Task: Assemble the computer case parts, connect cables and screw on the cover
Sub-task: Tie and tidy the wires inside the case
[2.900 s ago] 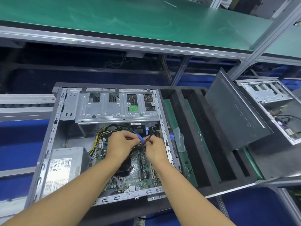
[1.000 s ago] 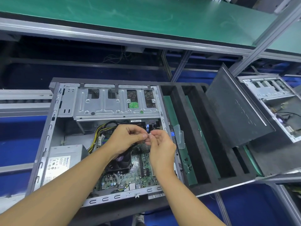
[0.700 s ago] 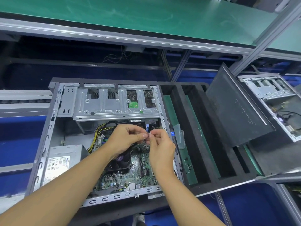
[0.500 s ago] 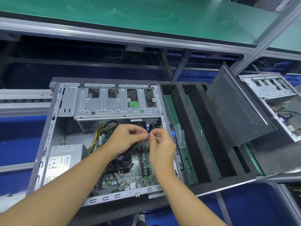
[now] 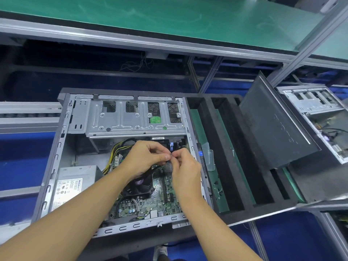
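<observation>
Basically nothing's moved in the last second: left hand [image 5: 146, 159] and right hand [image 5: 185, 166] still meet fingertip to fingertip over the board [image 5: 165, 200] in the open computer case [image 5: 56, 147], both pinching a small pale piece [image 5: 171, 156]. Three seconds back they held the blue cable [image 5: 171, 146]; now it sits free at the far end. Fingers hide most of the piece, can't tell what it is. And the cover [image 5: 273, 127] leans off right.

Bare matt metal computer case [image 5: 56, 147]; green mat [image 5: 169, 14]
</observation>
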A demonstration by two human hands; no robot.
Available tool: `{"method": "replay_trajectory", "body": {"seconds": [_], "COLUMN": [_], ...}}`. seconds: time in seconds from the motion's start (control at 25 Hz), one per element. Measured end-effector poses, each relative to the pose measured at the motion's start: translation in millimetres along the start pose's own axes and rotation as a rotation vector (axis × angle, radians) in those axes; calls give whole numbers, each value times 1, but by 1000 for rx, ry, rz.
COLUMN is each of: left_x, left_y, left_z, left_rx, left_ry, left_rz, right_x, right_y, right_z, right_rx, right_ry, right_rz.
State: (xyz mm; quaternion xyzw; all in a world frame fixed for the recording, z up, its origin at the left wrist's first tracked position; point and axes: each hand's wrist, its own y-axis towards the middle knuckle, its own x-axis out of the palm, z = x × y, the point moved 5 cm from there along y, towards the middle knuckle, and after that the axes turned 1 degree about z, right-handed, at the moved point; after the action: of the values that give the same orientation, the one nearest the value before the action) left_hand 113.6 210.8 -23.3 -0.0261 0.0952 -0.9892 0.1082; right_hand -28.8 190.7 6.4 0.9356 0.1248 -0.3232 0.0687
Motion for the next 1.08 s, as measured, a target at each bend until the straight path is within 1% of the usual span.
{"method": "replay_trajectory", "body": {"seconds": [0.12,0.2,0.28,0.36,0.48,0.56,0.64,0.76,0.84,0.96,1.08], "left_x": [-3,-7,-7,-4,1,2,3,8,9,9,14], "left_y": [3,5,5,3,1,-1,-3,-6,-7,-8,-10], "left_z": [3,3,3,3,5,10,16,24,26,26,28], "left_rx": [-3,22,39,53,130,195,277,403,422,444,541], "left_ry": [10,131,227,227,273,357,416,438,425,387,446], "left_rz": [-10,-39,-66,-57,-30,-15,-8,11,28,43,43], "right_x": [0,0,-2,-4,-7,-9,-8,-9,-9,-12,-17], "right_y": [2,2,4,5,6,5,3,4,8,10,12], "right_z": [2,1,2,3,3,1,-2,-4,-4,-6,-9], "right_rx": [16,47,121,183,209,205,158,157,180,146,93], "right_ry": [-3,20,61,80,48,15,-42,-28,-32,-69,-72], "right_rz": [-50,-63,-55,-55,-64,-81,-92,-110,-148,-182,-178]}}
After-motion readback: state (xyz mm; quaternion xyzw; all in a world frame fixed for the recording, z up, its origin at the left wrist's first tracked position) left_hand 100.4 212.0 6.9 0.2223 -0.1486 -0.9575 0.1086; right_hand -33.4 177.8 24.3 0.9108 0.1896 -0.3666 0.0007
